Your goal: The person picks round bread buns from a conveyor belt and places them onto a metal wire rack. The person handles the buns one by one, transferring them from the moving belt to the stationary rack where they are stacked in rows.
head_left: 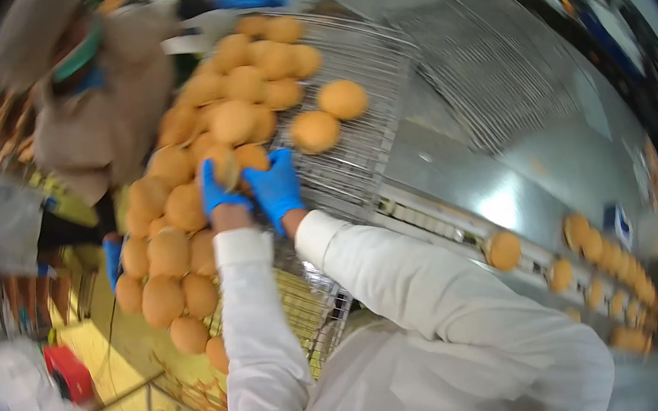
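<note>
Both my hands wear blue gloves and reach into a heap of round golden-brown buns (233, 122) piled on wire racks. My left hand (223, 190) is closed around the near side of a bun (222, 166), its thumb and fingers on either side. Close beside it, my right hand (275, 186) curves its thumb and fingers about another bun (252, 156) at the heap's right edge; motion blur softens the contact. Two buns, one (315, 132) nearer and one (343, 100) farther, lie apart on the wire rack (366, 138) to the right of my hands.
At the left a co-worker (103, 102) in a brown top and blue gloves stands against the heap. A metal table (456, 164) carries a wire grid (493, 59). A conveyor (423, 222) with buns (504, 251) runs along the right. A red box (69, 374) sits lower left.
</note>
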The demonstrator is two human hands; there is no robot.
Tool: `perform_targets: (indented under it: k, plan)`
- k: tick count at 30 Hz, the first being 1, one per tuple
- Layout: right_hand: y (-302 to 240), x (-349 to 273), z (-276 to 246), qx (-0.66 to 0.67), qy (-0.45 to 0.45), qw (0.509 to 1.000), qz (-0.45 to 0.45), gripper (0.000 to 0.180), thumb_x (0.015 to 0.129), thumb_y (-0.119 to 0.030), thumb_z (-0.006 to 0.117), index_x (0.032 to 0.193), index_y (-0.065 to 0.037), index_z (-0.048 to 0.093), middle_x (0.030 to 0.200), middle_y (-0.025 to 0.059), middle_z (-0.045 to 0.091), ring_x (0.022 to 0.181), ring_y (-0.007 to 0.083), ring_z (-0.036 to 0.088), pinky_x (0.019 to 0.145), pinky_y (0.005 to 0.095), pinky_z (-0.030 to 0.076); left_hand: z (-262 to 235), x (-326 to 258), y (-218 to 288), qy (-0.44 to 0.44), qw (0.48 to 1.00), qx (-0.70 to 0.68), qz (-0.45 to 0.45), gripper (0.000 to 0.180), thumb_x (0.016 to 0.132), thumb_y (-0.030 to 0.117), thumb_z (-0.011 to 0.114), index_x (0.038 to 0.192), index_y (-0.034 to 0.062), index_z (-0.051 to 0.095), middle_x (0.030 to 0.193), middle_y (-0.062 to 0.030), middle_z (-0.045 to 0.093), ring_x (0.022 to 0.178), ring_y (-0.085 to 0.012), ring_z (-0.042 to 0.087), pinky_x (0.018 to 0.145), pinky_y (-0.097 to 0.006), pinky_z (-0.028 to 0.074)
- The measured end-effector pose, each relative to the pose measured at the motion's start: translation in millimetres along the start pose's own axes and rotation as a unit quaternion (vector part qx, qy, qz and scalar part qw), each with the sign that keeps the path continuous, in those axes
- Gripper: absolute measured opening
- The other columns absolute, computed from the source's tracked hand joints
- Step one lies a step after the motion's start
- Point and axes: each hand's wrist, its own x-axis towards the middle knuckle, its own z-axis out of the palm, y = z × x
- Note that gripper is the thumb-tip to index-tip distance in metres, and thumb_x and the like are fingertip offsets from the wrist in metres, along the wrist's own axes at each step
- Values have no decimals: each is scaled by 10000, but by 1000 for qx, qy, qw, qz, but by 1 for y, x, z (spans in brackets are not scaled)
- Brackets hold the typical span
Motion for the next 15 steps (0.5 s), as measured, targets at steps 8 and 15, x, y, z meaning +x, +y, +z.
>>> perform_targets:
  k: [8,15]
  plan:
    - [77,-101,-294,164,66,981,-85,561,832,-79,577,1355,-125,380,1258,92,468,1178,224,503,996,355,456,-20,-138,-83,-75,943,293,141,707,779,113,781,1387,56,426,1319,-140,515,1188,-302,526,1043,-449,446]
    - [119,-135,-499,-281,226,927,-100,411,816,-76,603,1227,-63,593,1196,98,588,1144,244,534,1014,365,416,21,-190,-225,-394,755,490,186,775,734,137,812,1408,61,435,1315,-146,489,1237,-301,483,1052,-428,409]
